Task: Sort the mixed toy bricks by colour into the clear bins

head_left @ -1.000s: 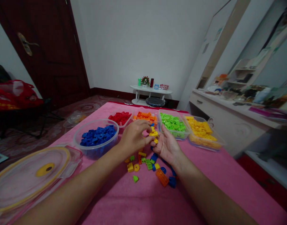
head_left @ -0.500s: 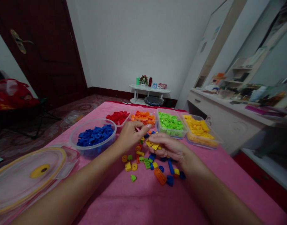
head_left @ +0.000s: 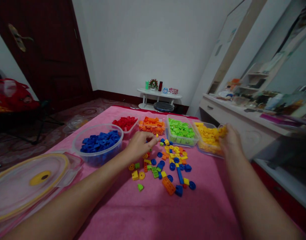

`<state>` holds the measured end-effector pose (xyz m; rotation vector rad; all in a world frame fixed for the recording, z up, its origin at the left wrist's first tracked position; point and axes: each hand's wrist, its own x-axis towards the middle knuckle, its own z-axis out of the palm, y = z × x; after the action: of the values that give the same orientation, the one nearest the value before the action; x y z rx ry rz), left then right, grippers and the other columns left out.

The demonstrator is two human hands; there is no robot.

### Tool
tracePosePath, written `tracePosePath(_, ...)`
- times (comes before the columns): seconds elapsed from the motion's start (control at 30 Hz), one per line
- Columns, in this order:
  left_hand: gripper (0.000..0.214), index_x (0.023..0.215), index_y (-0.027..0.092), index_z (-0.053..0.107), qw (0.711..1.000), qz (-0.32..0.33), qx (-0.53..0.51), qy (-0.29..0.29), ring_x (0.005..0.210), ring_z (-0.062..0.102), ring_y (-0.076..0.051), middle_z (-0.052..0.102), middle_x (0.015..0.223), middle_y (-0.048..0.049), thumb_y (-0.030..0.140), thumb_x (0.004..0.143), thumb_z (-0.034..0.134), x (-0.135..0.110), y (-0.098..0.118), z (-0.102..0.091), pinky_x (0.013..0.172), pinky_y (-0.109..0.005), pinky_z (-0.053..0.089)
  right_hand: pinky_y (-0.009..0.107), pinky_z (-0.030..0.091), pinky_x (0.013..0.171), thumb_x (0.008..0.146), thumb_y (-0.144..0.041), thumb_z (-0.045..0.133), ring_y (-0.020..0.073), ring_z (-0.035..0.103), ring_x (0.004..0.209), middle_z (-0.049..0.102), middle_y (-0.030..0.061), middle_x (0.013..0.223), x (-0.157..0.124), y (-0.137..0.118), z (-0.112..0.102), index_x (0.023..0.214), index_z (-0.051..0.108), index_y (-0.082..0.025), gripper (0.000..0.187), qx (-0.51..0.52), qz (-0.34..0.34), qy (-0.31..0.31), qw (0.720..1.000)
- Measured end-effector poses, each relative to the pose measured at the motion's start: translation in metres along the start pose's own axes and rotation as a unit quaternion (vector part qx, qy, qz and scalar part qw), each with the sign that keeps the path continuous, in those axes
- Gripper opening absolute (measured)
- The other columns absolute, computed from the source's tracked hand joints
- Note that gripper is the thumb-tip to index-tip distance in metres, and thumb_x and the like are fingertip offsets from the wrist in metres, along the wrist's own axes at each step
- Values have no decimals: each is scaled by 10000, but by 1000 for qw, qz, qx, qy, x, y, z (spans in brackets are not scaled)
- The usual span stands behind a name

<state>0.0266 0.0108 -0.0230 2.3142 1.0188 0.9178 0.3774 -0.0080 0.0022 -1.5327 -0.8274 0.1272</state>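
Observation:
My left hand (head_left: 142, 141) is over the far left of a loose pile of mixed toy building bricks (head_left: 155, 174), its fingers closed in a pinch. A small yellow brick (head_left: 157, 135) shows at the fingertips. To the right, my right hand (head_left: 231, 141), smeared by motion, is at the right side of a clear container of yellow bricks (head_left: 205, 135). Yellow bricks (head_left: 221, 132) are in its fingers, just over the container. Blue, orange, green and yellow pieces, some of them wheel-shaped, lie in the pile.
Along the far side stand tubs of red bricks (head_left: 125, 123), orange bricks (head_left: 152, 125) and green bricks (head_left: 181, 129). A round bowl of blue bricks (head_left: 99, 141) is at left, beside a clear lid (head_left: 15, 186). Pink cloth (head_left: 142, 216) covers the table. A dresser (head_left: 233, 115) stands right.
My right hand has moved right from above the pile to the yellow container, carrying yellow bricks. More of the pile now shows. My left hand has barely moved; a yellow brick shows at its fingertips.

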Motion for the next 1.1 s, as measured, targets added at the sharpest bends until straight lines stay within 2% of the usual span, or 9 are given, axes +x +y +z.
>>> tracePosePath(0.13, 206, 853, 172, 700, 998, 13, 30, -50, 697, 596, -132, 700, 805, -27, 288, 815, 534, 0, -8, 4, 619, -225, 406, 284, 408, 836, 804, -375, 508, 205, 551, 996, 641, 114, 1028, -14, -9, 1, 879, 630, -158, 260, -46, -50, -14, 998)
tracePosePath(0.23, 215, 910, 179, 711, 995, 3, 69, -72, 753, 623, -152, 716, 883, -53, 268, 799, 550, 0, -13, 4, 674, -243, 435, 275, 434, 728, 778, -379, 549, 192, 608, 828, 682, 87, 876, -35, -34, 11, 846, 671, -151, 268, -135, -119, -167, 969)
tracePosePath(0.3, 225, 935, 184, 714, 992, 2, 100, -73, 815, 632, -173, 714, 940, -70, 268, 799, 556, 0, -17, 4, 731, -267, 446, 275, 430, 660, 773, -349, 544, 181, 615, 714, 681, 63, 764, -51, -49, 19, 794, 683, -160, 236, -245, -163, -311, 904)
tracePosePath(0.37, 233, 962, 190, 713, 990, 5, 123, -72, 877, 627, -189, 703, 993, -84, 270, 801, 563, 0, -21, 4, 782, -289, 446, 279, 420, 641, 740, -309, 571, 186, 622, 702, 690, 50, 759, -66, -57, 26, 786, 703, -189, 184, -367, -182, -418, 811)
tracePosePath(0.43, 242, 981, 189, 711, 988, 4, 133, -79, 902, 618, -195, 692, 1015, -94, 262, 796, 575, -1, -26, 5, 806, -295, 446, 286, 415, 653, 698, -271, 610, 208, 637, 776, 707, 55, 856, -81, -57, 31, 867, 722, -227, 208, -470, -183, -456, 733)
tracePosePath(0.53, 259, 1001, 183, 710, 987, -1, 136, -90, 909, 614, -194, 688, 1010, -95, 248, 784, 585, -1, -31, 7, 817, -286, 451, 288, 421, 675, 685, -201, 604, 227, 642, 852, 706, 91, 939, -98, -52, 40, 953, 718, -219, 291, -532, -175, -465, 685)
tracePosePath(0.77, 265, 1006, 198, 714, 982, -13, 147, -117, 904, 628, -190, 705, 989, -74, 231, 773, 592, -1, -29, 5, 818, -280, 458, 224, 427, 707, 667, -11, 463, 144, 624, 780, 707, 41, 886, -130, -55, 62, 1068, 684, -188, 491, -318, -206, -542, 750)
tracePosePath(0.97, 268, 982, 176, 721, 984, -24, 145, -103, 883, 645, -210, 720, 986, -89, 147, 765, 566, 0, -27, 3, 792, -301, 465, 250, 418, 694, 774, -162, 503, 152, 610, 757, 701, 48, 939, -132, -51, 70, 1082, 680, -209, 359, -301, -245, -435, 812)
tracePosePath(1.1, 252, 955, 183, 724, 989, 26, 112, -97, 867, 644, -181, 724, 948, -63, 148, 772, 555, -1, -23, 10, 797, -269, 462, 253, 403, 759, 767, -194, 548, 171, 601, 895, 695, 37, 961, -139, -52, 75, 936, 714, -214, 237, -298, -305, -434, 794)
